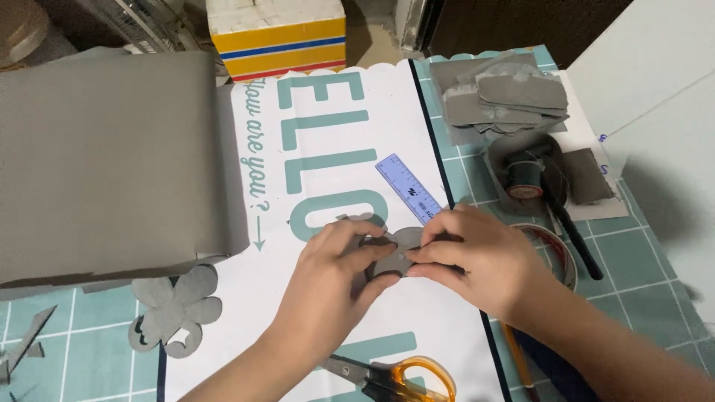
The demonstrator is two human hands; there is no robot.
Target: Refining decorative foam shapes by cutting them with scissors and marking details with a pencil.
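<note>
My tabletop is covered by a teal gridded cutting mat [640, 257]; on it lie a white lettered paper sheet [328, 149], a large grey card sheet [104, 156], and possibly a tape roll [555, 249].

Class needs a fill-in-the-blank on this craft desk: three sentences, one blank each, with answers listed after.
1. Both hands, left hand and right hand, hold a small ____ paper cutout.
2. The scissors have ____ handles.
3. The ruler is see-through ____.

Answers: grey; orange; blue
</note>
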